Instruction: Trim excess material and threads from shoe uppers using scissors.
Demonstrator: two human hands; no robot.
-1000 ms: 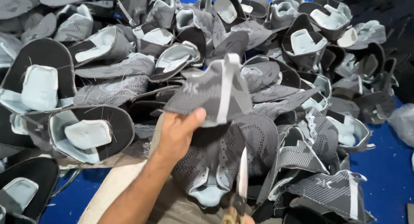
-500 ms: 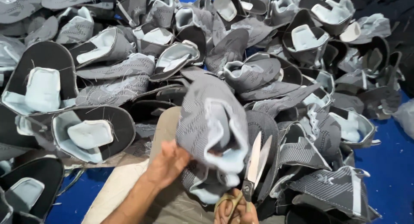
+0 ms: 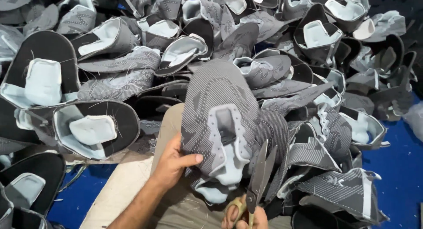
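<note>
- Grey knitted fabric with a paler zigzag pattern makes up the shoe upper point(image 3: 220, 119) that the person holds up in the middle of the view, its toe end pointing away and its opening facing the camera.
- Pale blue lining and a padded collar show inside that opening, with a pale blue tongue hanging at the lower end.
- The left hand point(image 3: 174, 163) grips the shoe upper at its lower left edge; the thumb lies pressed across the front of the knit, and the other fingers are hidden behind the fabric.
- The right hand point(image 3: 244, 216) sits at the bottom edge of the view, only partly seen, with its fingers curled through the yellowish handles of a pair of scissors point(image 3: 260, 176).
- The scissors point upward, their dark blades slightly parted, just beside the right edge of the shoe upper; whether they touch it cannot be told.
- Below the shoe upper lies the person's lap in tan cloth point(image 3: 176, 211), with loose thread ends on it.
- All around is a pile of shoe uppers point(image 3: 105, 79) of the same kind, dark grey and black outside, pale blue inside, lying at every angle and overlapping.
- A blue floor point(image 3: 398, 167) shows at the right and at the lower left between the pieces.
</note>
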